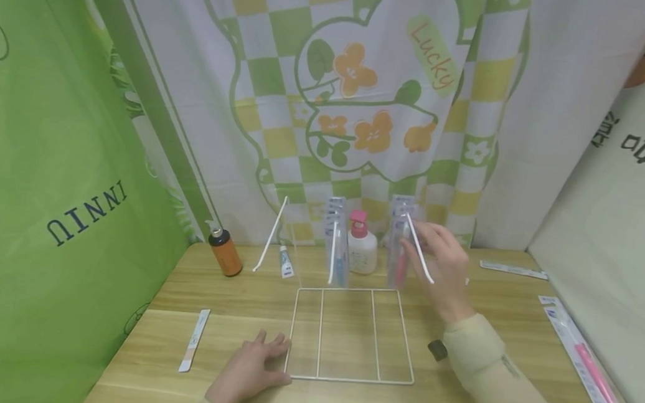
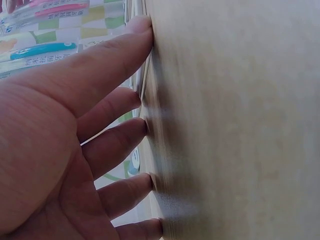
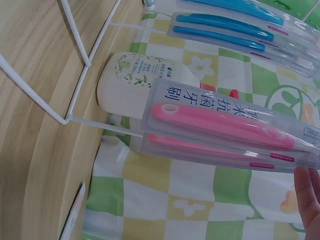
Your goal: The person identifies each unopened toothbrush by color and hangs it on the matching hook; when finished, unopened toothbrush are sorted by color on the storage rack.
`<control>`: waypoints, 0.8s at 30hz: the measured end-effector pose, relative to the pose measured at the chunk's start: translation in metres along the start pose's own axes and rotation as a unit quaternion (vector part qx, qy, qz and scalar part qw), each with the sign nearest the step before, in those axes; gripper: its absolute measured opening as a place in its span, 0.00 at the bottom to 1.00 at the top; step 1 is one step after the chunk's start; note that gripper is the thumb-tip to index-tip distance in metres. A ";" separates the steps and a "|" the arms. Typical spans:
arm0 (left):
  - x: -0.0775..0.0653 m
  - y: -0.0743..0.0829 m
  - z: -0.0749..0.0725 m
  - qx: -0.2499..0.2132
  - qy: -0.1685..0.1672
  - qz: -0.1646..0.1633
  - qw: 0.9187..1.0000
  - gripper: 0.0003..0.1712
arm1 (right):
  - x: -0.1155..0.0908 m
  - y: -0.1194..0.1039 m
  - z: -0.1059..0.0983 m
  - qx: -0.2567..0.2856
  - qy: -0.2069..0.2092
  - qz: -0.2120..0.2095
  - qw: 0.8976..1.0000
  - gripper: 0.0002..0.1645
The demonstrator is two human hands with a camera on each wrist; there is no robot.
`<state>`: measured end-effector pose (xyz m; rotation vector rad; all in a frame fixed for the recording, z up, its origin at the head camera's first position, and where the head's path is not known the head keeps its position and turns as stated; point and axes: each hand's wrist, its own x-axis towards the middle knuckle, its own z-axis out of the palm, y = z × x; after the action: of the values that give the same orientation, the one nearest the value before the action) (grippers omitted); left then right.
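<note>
A white wire rack [image 1: 352, 380] stands on the table, its flat base towards me and three prongs sticking out. My left hand [image 1: 251, 368] rests fingertips down at the base's front left corner, fingers spread. Up at the right prong, my right hand [image 1: 442, 260] pinches the edge of a packaged pink toothbrush [image 3: 220, 122]. A second pink toothbrush [image 3: 200, 150] in clear packaging hangs right beside it. Several packaged blue toothbrushes [image 3: 225, 25] hang from the middle prong. The left prong [image 1: 271, 234] is bare.
Behind the rack stands a white pump bottle [image 1: 362, 252] with a pink top. An orange-and-black pump bottle [image 1: 226, 254] and a toothpaste tube [image 1: 286, 262] are at back left. Narrow packets lie left [image 1: 195, 340] and back right [image 1: 513, 270]. Another packaged pink toothbrush [image 1: 584, 357] lies far right.
</note>
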<state>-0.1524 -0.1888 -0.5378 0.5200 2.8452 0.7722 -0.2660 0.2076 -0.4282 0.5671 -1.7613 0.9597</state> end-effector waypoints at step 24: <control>-0.001 0.001 0.000 -0.002 -0.001 -0.002 1.000 0.42 | 0.001 0.008 0.010 0.009 0.026 0.005 1.000 0.27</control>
<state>-0.1518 -0.1884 -0.5370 0.5150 2.8413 0.7746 -0.2773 0.2040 -0.4319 0.5411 -1.7129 0.9896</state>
